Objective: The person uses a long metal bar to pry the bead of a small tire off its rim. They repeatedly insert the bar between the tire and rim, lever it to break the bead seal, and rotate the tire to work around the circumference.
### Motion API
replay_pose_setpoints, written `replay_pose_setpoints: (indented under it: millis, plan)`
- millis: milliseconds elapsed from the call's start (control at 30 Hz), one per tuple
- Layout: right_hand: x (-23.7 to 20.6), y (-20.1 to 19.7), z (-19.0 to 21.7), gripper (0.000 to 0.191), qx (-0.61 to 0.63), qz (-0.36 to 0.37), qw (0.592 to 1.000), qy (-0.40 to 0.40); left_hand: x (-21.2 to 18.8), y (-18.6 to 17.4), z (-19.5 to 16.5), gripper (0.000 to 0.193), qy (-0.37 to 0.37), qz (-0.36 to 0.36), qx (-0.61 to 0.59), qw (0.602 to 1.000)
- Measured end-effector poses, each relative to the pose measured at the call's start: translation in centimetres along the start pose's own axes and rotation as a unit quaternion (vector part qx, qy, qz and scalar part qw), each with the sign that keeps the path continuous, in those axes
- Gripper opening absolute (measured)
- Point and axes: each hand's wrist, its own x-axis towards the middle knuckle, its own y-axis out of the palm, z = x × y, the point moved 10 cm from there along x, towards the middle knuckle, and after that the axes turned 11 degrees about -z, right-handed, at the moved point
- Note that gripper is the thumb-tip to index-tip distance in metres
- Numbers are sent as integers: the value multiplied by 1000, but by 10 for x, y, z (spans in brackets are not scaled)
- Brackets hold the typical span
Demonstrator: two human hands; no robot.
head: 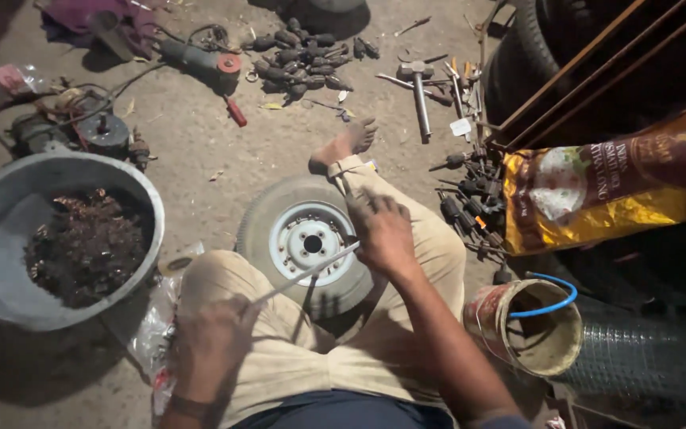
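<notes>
Wheel: small tyre (pixel 260 230) on a white rim (pixel 309 241), lying flat on the floor between the person's legs.
Left hand: left hand (pixel 210 345), blurred, closed round the near end of a thin metal bar (pixel 311 272).
Right hand: right hand (pixel 383 234) curled over the bar's far end at the rim edge; grip not clear.
Nearby: grey basin (pixel 9 306) of dark scrap left, open can (pixel 541 338) right, screwdrivers (pixel 303 56) beyond.
Risk: the bar could slip off the rim under load and strike the bare foot (pixel 351 139) or fingers.

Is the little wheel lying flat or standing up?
Lying flat. The small wheel rests on the ground between the person's legs, its white hub facing up, with a thin metal rod crossing it.
</notes>
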Motion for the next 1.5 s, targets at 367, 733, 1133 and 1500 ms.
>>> replay_pose_setpoints:
  millis: [367,733,1133,1500]
  plan:
    - [-66,49,54,84,399,-51,897,180,-45,62,-96,25,146,146,-169,964]
    - [-60,22,37,44,197,62,978,2,126,29,-147,25,250,-95,-121,956]
    - [13,-8,-50,18,125,-267,951,96,55,64,-109,60,93,64,-40,993]
    - [96,111,152,49,305,136,916,-221,26,178,-104,80,165,108,-406,893]
